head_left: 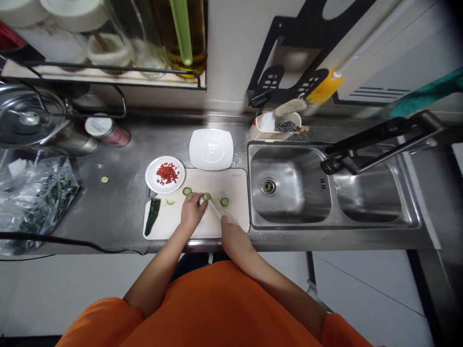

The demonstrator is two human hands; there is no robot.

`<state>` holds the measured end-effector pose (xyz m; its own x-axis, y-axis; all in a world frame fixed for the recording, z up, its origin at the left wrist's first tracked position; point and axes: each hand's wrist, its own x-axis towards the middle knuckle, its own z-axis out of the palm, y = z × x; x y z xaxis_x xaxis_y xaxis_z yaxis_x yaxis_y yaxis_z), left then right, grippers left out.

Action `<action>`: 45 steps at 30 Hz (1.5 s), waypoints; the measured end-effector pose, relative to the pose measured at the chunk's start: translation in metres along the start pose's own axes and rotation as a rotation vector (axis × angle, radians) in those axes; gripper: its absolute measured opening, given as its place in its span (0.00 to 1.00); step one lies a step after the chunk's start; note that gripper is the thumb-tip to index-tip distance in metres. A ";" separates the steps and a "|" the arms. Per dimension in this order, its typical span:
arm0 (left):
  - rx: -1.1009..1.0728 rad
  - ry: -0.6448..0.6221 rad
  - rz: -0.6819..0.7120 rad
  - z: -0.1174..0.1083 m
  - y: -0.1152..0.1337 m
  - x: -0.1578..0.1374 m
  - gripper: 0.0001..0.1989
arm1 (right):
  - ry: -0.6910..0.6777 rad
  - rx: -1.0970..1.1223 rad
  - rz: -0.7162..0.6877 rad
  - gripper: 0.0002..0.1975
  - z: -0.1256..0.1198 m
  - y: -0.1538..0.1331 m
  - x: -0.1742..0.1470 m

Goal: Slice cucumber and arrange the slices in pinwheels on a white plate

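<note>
A white cutting board (237, 185) lies on the counter in front of me. My left hand (192, 210) pinches a small cucumber piece (206, 196) over its middle. My right hand (235, 237) is closed around a knife (216, 209), whose thin blade reaches up to the piece; the handle is hidden in the fist. Beyond my left hand lies a cucumber slice (187, 191), and another cucumber slice (224, 202) lies to the right of the knife. A dark green length of cucumber (152, 217) rests at the board's left end, near pale green scraps (170, 202).
A small white plate (150, 180) of red bits overlaps the board's upper left corner. Behind the board stands a white square dish (211, 149). The double sink (289, 193) and black faucet (379, 140) are to the right; a plastic bag of greens (47, 202) is left.
</note>
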<state>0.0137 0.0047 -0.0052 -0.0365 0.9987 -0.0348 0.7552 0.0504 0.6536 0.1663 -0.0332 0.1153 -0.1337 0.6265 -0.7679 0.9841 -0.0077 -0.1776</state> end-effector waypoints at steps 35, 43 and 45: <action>0.005 -0.061 -0.023 -0.005 0.009 0.009 0.06 | -0.079 0.079 0.022 0.24 0.017 0.030 -0.013; -0.007 -0.108 -0.074 -0.007 0.009 0.010 0.05 | -0.062 0.066 0.023 0.25 0.022 0.032 -0.012; 0.009 -0.095 -0.060 -0.006 0.008 0.012 0.07 | -0.070 0.068 0.023 0.24 0.022 0.032 -0.012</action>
<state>0.0156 0.0167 0.0045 -0.0203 0.9892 -0.1455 0.7596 0.1099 0.6411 0.1968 -0.0580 0.1052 -0.1214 0.5697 -0.8128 0.9771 -0.0756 -0.1990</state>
